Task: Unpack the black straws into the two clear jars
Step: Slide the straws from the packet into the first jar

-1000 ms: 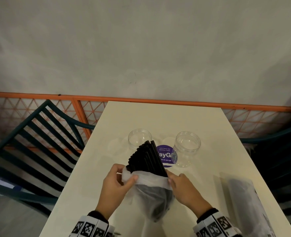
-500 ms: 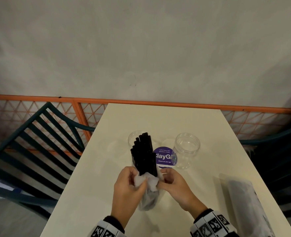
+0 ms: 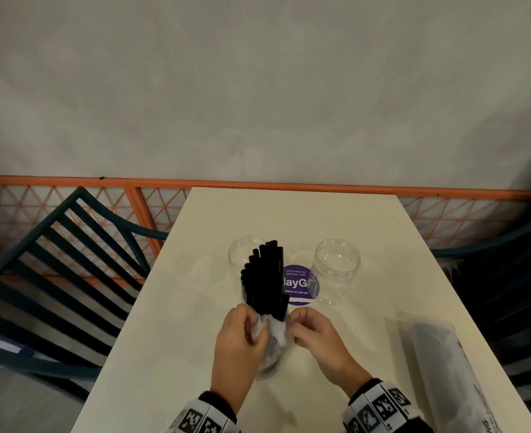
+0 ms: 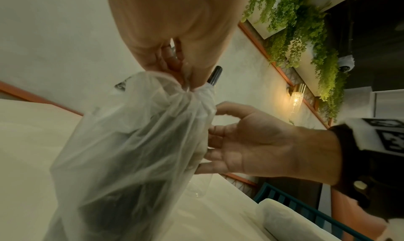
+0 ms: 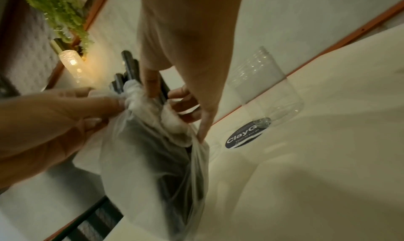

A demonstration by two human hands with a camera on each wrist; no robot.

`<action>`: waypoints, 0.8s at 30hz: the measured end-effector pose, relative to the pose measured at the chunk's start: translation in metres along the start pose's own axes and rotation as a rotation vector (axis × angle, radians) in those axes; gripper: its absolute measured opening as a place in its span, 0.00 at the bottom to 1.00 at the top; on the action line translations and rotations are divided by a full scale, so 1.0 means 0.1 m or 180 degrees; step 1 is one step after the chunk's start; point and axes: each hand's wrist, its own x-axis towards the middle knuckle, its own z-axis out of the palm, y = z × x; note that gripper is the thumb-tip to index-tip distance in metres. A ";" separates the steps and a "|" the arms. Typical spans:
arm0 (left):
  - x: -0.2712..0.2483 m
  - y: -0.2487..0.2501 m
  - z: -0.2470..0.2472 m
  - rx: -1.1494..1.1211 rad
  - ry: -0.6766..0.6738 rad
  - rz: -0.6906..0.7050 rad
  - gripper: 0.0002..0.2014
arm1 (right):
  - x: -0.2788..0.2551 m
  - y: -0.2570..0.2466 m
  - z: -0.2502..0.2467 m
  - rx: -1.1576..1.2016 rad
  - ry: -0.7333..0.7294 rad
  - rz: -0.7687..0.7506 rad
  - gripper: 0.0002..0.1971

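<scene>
Straws (image 3: 264,276), black and bundled, stand up out of the thin plastic bag (image 3: 272,345) we hold just above the table (image 3: 289,214). Our left hand (image 3: 240,335) pinches the bag's gathered mouth; our right hand (image 3: 315,334) grips the bunched plastic opposite. Both clear jars, left (image 3: 242,254) and right (image 3: 336,270), stand open just beyond, a purple sticker (image 3: 298,285) between. Another wrapped pack (image 3: 445,370) lies near the table's right edge.

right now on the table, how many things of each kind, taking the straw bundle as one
jars: 2, one and another
straw bundle: 1
bags: 2, one pinched in both hands, one lying at the right
sticker: 1
total: 6
</scene>
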 end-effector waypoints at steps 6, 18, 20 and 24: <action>0.00 -0.05 -0.02 -0.0081 -0.0185 0.0245 0.10 | 0.00 0.04 -0.03 0.0170 -0.0314 0.0088 0.27; -0.08 -0.04 -0.09 -0.0325 -0.0877 0.0155 0.10 | 0.06 0.03 -0.05 -0.0489 0.0672 -0.0072 0.12; -0.08 -0.02 -0.07 -0.0342 -0.0838 0.0135 0.08 | 0.04 0.02 -0.02 -0.0638 0.0660 -0.0267 0.12; -0.09 -0.05 -0.06 -0.0299 -0.0605 0.0085 0.06 | -0.04 -0.10 -0.05 -0.0538 -0.0160 -0.0488 0.10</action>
